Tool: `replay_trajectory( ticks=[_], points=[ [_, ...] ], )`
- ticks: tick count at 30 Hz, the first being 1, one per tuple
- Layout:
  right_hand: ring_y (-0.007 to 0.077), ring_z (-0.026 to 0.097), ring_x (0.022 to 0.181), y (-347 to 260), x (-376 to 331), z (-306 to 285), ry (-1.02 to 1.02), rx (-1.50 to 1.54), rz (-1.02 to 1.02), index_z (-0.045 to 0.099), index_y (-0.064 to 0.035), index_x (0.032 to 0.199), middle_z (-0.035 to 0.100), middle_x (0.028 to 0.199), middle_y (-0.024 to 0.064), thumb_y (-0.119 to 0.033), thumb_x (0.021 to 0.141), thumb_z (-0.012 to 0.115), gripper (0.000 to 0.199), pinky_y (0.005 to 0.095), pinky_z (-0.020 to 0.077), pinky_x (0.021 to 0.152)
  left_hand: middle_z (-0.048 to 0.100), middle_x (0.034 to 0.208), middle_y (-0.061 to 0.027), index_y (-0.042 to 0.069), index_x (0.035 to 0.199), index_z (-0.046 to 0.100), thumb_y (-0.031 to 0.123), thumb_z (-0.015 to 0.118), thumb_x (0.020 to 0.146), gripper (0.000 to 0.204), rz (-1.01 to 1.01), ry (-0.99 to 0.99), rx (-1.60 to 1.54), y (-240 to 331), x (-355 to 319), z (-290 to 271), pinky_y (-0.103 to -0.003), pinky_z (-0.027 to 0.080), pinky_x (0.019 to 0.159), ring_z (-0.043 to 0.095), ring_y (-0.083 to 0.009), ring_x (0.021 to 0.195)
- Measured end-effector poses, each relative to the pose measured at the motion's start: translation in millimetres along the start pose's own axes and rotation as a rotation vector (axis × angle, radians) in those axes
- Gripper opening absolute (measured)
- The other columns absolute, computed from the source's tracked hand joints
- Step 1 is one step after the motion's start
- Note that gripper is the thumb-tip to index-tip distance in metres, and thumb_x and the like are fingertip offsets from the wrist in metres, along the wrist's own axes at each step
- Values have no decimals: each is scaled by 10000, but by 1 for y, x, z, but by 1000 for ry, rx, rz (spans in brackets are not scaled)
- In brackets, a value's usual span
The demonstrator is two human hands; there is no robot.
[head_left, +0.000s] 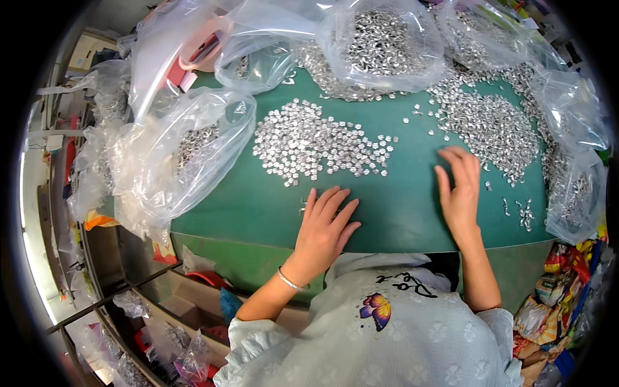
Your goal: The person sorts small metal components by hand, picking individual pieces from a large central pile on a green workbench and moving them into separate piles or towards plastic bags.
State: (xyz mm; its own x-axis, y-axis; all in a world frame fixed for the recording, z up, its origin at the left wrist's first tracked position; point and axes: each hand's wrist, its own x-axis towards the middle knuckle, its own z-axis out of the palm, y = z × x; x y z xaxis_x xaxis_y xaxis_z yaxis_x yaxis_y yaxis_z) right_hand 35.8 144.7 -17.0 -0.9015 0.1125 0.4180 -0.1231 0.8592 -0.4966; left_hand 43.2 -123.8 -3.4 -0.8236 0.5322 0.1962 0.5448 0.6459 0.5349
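Note:
On the green tabletop, my left hand lies palm down with its fingers apart, just below a spread of small silvery flower-shaped metal pieces. A few bits of metal show beside its index finger, partly covered by the hand. My right hand is over the table at the near left edge of a heap of small curved silvery metal pieces. Its fingers are bent, with the thumb apart from them, and nothing shows between them.
Clear plastic bags of metal pieces stand at the left, the back and the right. A few loose curved pieces lie near the right edge. Below left is an open drawer; colourful packets are at lower right.

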Motion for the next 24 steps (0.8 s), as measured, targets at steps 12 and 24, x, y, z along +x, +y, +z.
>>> replay_trajectory(
  ticks=[12,24],
  points=[
    [304,574,873,32,-7,-15,-72,39,44,657,2,923,617,932,121,-22,766,749,184,385,470,771,581,1156,-117,32,1063,641,-51,677,806,272,-118,183,43,-2,-8,12,-598,290,1109,558,-336,1160],
    [257,573,840,-55,-23,26,-311,311,-205,662,-52,882,620,898,62,-61,742,760,171,373,425,730,605,1108,-184,-27,1133,613,-128,580,825,326,-308,455,-138,-9,-27,6,-398,452,938,587,-350,1036]
  ],
)
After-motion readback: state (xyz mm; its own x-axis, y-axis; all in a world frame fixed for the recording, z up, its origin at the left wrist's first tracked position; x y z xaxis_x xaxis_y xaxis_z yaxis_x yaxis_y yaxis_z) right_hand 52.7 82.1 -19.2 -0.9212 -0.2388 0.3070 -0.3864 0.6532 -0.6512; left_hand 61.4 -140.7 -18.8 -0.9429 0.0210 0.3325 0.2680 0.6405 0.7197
